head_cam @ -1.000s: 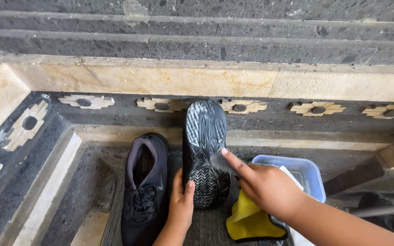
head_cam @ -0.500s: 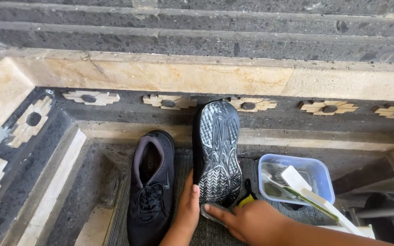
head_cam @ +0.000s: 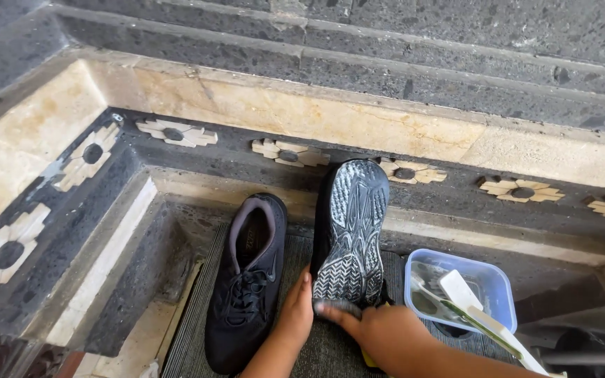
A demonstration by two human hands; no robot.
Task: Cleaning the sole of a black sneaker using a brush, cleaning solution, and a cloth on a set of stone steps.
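Black shoe stood sole-up, toe end propped against the dark stone step, heel end down near the person. Left hand pressed flat against the shoe's left edge, fingers loosely curled around its side. Right hand lay at the heel end of the sole, fingers touching the tread; whether it gripped anything, cannot tell. Second black shoe sat upright just beside, on the grey mat. Clear plastic tub with a white-handled brush in it sat to the right.
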